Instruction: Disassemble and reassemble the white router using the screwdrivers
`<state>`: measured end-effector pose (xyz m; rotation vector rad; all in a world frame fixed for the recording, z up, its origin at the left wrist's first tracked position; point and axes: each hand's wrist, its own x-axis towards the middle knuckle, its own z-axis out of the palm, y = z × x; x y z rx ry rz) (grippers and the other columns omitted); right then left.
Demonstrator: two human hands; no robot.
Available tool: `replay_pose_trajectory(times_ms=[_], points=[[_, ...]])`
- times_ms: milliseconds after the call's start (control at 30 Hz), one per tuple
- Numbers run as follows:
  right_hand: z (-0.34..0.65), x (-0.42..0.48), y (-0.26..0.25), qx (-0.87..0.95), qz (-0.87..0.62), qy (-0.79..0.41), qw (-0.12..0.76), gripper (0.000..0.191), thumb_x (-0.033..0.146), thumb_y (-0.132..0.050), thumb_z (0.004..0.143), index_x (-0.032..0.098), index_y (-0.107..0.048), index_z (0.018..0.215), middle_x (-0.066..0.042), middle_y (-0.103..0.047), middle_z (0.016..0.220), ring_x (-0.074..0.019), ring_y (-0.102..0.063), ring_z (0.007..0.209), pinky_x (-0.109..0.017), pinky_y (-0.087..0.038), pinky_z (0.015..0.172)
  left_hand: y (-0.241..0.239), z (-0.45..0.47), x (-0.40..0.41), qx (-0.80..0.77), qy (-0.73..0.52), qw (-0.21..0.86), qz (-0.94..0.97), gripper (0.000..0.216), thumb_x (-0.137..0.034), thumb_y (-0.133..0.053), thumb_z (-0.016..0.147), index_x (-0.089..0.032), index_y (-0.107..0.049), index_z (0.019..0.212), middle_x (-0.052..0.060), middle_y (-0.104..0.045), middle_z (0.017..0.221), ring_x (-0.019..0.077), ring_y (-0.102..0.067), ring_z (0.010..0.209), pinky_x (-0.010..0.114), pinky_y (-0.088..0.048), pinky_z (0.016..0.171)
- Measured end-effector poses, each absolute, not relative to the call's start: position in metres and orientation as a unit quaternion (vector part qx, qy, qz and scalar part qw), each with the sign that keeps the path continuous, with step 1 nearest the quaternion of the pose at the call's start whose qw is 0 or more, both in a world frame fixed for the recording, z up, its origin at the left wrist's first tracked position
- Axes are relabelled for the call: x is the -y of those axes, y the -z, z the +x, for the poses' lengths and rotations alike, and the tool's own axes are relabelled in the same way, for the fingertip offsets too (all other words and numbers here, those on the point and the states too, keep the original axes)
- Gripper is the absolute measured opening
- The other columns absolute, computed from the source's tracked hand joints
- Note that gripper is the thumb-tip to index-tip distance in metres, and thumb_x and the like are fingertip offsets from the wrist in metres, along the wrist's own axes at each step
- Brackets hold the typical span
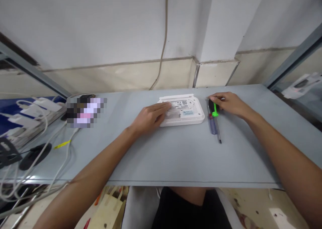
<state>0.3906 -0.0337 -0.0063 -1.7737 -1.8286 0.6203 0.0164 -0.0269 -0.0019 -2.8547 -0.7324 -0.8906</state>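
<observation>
A white router (187, 114) lies underside up on the grey table, with printed labels and vent slots showing. My left hand (151, 118) rests over its left end, fingers stretched flat across the surface. To the right of the router, my right hand (226, 103) has its fingers closed around the black and green handle of a screwdriver (214, 108). The shaft of that tool points toward me, its tip near the table surface. Beside it lies a second screwdriver (212, 125) with a clear purple and red handle, partly covered by the first.
At the left, a power strip with several white adapters (51, 104) trails white cables over the table (161, 162). A black mouse-shaped object (35, 156) and a pixelated item (85, 113) are also there. A white device (302, 84) stands beyond the right frame post.
</observation>
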Motion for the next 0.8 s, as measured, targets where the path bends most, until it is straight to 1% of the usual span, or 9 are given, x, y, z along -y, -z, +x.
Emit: replay_pose_trajectory(times_ms=[133,200,300,400,433,467,567,733,800], points=[[0.390,0.034,0.008,0.682,-0.644,-0.225,0.263,0.046,0.065,-0.061,0.090,0.024,-0.080,0.102,-0.008,-0.080,0.098,-0.0247,-0.066,0.077,-0.040,-0.050,0.076,0.003,0.018,0.029,0.233,0.290,0.033,-0.928,0.045,-0.012,-0.050,0.102,-0.017,-0.063,0.145,0.010,-0.069,0.143,0.0243,-0.067,0.132,0.044,-0.058,0.114],[0.390,0.033,0.009,0.678,-0.640,-0.224,0.283,0.042,0.063,-0.065,0.088,0.025,-0.081,0.098,-0.008,-0.079,0.092,-0.0248,-0.066,0.075,-0.041,-0.050,0.076,0.003,0.020,0.030,0.225,0.301,0.032,-0.926,0.049,-0.010,-0.050,0.101,-0.018,-0.059,0.149,0.010,-0.068,0.145,0.0238,-0.065,0.136,0.045,-0.056,0.116],[0.380,0.035,0.005,0.641,-0.630,-0.178,0.400,0.031,0.054,-0.078,0.080,0.024,-0.079,0.089,-0.007,-0.071,0.075,-0.0234,-0.062,0.067,-0.041,-0.050,0.073,0.003,0.024,0.033,0.199,0.324,0.040,-0.924,0.057,-0.007,-0.047,0.102,-0.020,-0.050,0.157,0.010,-0.065,0.148,0.0221,-0.060,0.141,0.044,-0.056,0.117],[0.350,0.051,-0.006,0.602,-0.593,-0.161,0.510,0.030,0.054,-0.069,0.091,0.024,-0.075,0.095,-0.007,-0.069,0.079,-0.0211,-0.061,0.068,-0.038,-0.052,0.068,-0.001,0.031,0.040,0.181,0.354,0.064,-0.915,0.064,-0.006,-0.044,0.103,-0.023,-0.036,0.164,0.010,-0.058,0.157,0.0229,-0.051,0.149,0.047,-0.052,0.121],[0.334,0.059,-0.011,0.599,-0.568,-0.200,0.528,0.032,0.056,-0.062,0.095,0.026,-0.073,0.098,-0.005,-0.067,0.077,-0.0187,-0.059,0.062,-0.035,-0.051,0.061,-0.003,0.034,0.044,0.183,0.366,0.072,-0.910,0.066,-0.007,-0.043,0.104,-0.024,-0.031,0.167,0.010,-0.054,0.160,0.0242,-0.048,0.151,0.050,-0.051,0.122],[0.317,0.069,-0.014,0.579,-0.499,-0.336,0.550,0.030,0.054,-0.062,0.096,0.025,-0.072,0.101,-0.004,-0.069,0.084,-0.0176,-0.060,0.063,-0.034,-0.053,0.061,-0.005,0.037,0.048,0.187,0.376,0.078,-0.904,0.068,-0.008,-0.042,0.104,-0.026,-0.026,0.168,0.009,-0.051,0.162,0.0259,-0.045,0.153,0.052,-0.050,0.123],[0.265,0.098,-0.017,0.503,-0.323,-0.626,0.500,0.039,0.058,-0.057,0.099,0.022,-0.072,0.102,-0.008,-0.075,0.099,-0.0212,-0.072,0.089,-0.038,-0.061,0.080,-0.013,0.046,0.061,0.174,0.384,0.080,-0.903,0.073,-0.015,-0.043,0.105,-0.028,-0.015,0.171,0.008,-0.043,0.168,0.0311,-0.042,0.154,0.056,-0.048,0.123],[0.227,0.121,0.003,0.361,-0.280,-0.765,0.454,0.037,0.058,-0.063,0.093,0.032,-0.071,0.117,-0.004,-0.074,0.132,-0.0256,-0.066,0.129,-0.044,-0.062,0.099,-0.020,0.058,0.077,0.064,0.278,0.040,-0.958,0.078,-0.026,-0.050,0.106,-0.025,-0.008,0.172,0.010,-0.047,0.165,0.0292,-0.040,0.155,0.050,-0.047,0.125],[0.230,0.120,0.011,0.329,-0.279,-0.783,0.449,0.035,0.056,-0.065,0.090,0.033,-0.072,0.116,-0.002,-0.073,0.135,-0.0269,-0.062,0.136,-0.045,-0.062,0.100,-0.019,0.060,0.078,0.047,0.234,0.023,-0.971,0.078,-0.029,-0.050,0.107,-0.021,-0.007,0.172,0.013,-0.045,0.166,0.0281,-0.037,0.157,0.047,-0.044,0.127]])
